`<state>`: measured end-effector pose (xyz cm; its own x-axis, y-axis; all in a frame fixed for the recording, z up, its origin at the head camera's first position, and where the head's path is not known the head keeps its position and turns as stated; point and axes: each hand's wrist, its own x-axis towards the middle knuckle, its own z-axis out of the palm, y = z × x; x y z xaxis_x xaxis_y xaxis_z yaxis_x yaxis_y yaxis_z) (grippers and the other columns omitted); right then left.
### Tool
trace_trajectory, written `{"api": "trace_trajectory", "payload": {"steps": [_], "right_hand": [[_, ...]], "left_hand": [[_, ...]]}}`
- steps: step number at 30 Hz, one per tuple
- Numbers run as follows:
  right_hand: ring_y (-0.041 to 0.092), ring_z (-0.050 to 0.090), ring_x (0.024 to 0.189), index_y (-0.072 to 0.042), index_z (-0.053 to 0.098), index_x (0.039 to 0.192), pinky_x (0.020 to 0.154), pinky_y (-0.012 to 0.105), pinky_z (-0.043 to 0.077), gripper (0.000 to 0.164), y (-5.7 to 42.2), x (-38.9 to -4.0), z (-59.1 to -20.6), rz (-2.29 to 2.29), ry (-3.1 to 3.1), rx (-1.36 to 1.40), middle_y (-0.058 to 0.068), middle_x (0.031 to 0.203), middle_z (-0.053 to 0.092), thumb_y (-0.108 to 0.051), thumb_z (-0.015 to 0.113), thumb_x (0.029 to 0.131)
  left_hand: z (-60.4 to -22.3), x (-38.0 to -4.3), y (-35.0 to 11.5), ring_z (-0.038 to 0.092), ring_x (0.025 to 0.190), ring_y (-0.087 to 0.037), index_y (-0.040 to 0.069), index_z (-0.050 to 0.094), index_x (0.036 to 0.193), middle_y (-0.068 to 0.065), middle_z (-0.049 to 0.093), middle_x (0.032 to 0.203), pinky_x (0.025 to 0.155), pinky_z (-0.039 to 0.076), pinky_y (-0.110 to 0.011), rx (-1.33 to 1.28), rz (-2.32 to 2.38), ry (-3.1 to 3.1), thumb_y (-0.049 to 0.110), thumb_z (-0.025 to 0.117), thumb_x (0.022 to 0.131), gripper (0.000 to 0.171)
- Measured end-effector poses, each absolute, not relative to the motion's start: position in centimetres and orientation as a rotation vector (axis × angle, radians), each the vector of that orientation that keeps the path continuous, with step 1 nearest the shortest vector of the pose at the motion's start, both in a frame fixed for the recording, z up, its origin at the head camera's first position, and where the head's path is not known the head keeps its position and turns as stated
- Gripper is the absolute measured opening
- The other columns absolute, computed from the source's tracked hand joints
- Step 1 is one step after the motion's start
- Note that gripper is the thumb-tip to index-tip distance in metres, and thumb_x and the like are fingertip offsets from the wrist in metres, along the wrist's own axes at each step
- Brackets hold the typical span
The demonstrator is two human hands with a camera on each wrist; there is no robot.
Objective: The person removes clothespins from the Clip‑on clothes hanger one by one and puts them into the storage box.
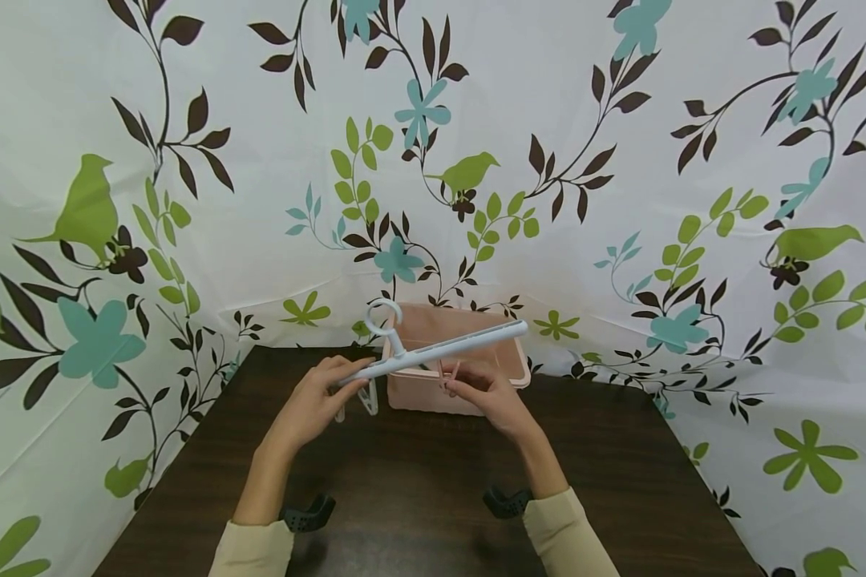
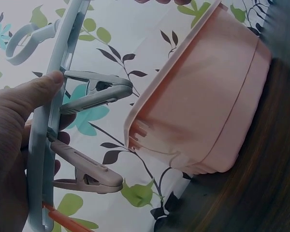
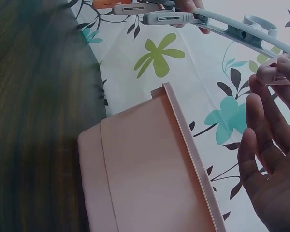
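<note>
Left fingers [image 1: 342,369] pinch the hanger [image 1: 433,352]; right fingers [image 3: 256,113] pinch a pink clip [image 3: 270,76]. A loose pinch could drop it near the far edge of the desk [image 1: 404,481].

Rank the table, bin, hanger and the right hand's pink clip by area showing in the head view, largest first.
1. Table
2. Bin
3. Hanger, long but thin
4. Pink clip, pinched in the right hand

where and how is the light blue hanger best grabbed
Probably by the right end of the hanger, pinched across the bar from the right: that end is slim, straight and shows no clips, while clips hang near the other end, where the left hand holds it.
</note>
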<state>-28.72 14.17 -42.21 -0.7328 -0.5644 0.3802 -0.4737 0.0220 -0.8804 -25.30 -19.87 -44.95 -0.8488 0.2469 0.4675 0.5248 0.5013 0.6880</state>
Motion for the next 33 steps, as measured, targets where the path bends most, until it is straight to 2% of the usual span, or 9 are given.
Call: {"api": "trace_trajectory", "payload": {"steps": [3,7,11,14,18,21,25,30,33], "right_hand": [[0.013,0.071,0.103,0.008,0.068,0.13,0.092,0.031,0.062,0.027,14.2,-28.7,-42.4,-1.834,2.216,-1.087,0.023,0.112,0.072,-0.008,0.063,0.109],[0.018,0.069,0.099,0.007,0.068,0.13,0.09,0.028,0.061,0.028,14.1,-28.5,-42.3,-1.827,2.289,-1.001,0.013,0.108,0.07,-0.013,0.059,0.112],[0.024,0.07,0.101,0.003,0.069,0.131,0.092,0.03,0.061,0.029,14.0,-28.2,-42.2,-1.833,2.324,-0.926,0.026,0.116,0.068,-0.018,0.057,0.113],[0.021,0.071,0.102,0.003,0.068,0.131,0.093,0.032,0.062,0.03,13.9,-28.0,-42.1,-1.846,2.321,-0.896,0.032,0.121,0.066,-0.018,0.057,0.114],[0.013,0.066,0.096,0.003,0.067,0.129,0.091,0.031,0.061,0.029,13.8,-27.8,-42.0,-1.853,2.324,-0.88,0.016,0.108,0.067,-0.019,0.054,0.115],[0.012,0.064,0.094,0.002,0.066,0.129,0.089,0.028,0.06,0.031,13.7,-27.8,-41.9,-1.861,2.339,-0.875,0.005,0.103,0.065,-0.022,0.052,0.116],[0.012,0.064,0.094,0.003,0.065,0.129,0.088,0.027,0.06,0.034,13.5,-27.7,-41.8,-1.899,2.325,-0.857,0.004,0.105,0.063,-0.026,0.05,0.117],[0.012,0.059,0.087,0.009,0.06,0.124,0.083,0.027,0.058,0.04,13.2,-27.6,-42.0,-1.97,2.272,-0.847,0.005,0.096,0.058,-0.027,0.046,0.118],[0.012,0.055,0.08,0.009,0.059,0.121,0.076,0.027,0.055,0.042,13.0,-27.7,-42.0,-2.007,2.25,-0.857,0.004,0.088,0.054,-0.03,0.044,0.119]], "left_hand": [[-45.0,-25.3,-19.9,0.055,0.073,-0.01,0.026,0.066,0.15,0.002,0.068,0.112,0.069,0.052,-0.029,-0.644,-1.274,-2.44,0.029,0.068,0.108,0.042],[-44.9,-25.4,-19.9,0.054,0.073,-0.01,0.026,0.066,0.151,0.002,0.068,0.112,0.068,0.053,-0.029,-0.644,-1.277,-2.44,0.03,0.067,0.108,0.043],[-44.9,-25.4,-19.9,0.054,0.066,-0.009,0.026,0.065,0.151,0.0,0.068,0.113,0.066,0.054,-0.029,-0.66,-1.29,-2.436,0.03,0.067,0.108,0.043],[-45.0,-25.4,-19.9,0.054,0.066,-0.009,0.025,0.065,0.151,0.0,0.067,0.113,0.066,0.053,-0.029,-0.662,-1.298,-2.434,0.029,0.067,0.108,0.043],[-44.9,-25.3,-19.9,0.055,0.062,-0.009,0.024,0.066,0.151,0.0,0.066,0.111,0.063,0.053,-0.028,-0.66,-1.309,-2.434,0.029,0.067,0.108,0.043],[-44.9,-25.2,-19.9,0.055,0.07,-0.009,0.023,0.066,0.15,0.002,0.066,0.11,0.064,0.053,-0.028,-0.661,-1.3,-2.425,0.028,0.068,0.108,0.042],[-44.8,-25.2,-19.9,0.052,0.084,-0.011,0.022,0.068,0.148,0.004,0.067,0.109,0.068,0.053,-0.028,-0.662,-1.287,-2.406,0.027,0.069,0.107,0.041],[-44.8,-25.2,-19.9,0.054,0.074,-0.011,0.02,0.068,0.148,0.001,0.067,0.11,0.065,0.054,-0.028,-0.67,-1.319,-2.412,0.026,0.069,0.107,0.042],[-44.9,-25.2,-19.9,0.054,0.074,-0.011,0.02,0.067,0.15,0.0,0.067,0.111,0.064,0.054,-0.028,-0.664,-1.328,-2.418,0.027,0.07,0.107,0.043]]}}
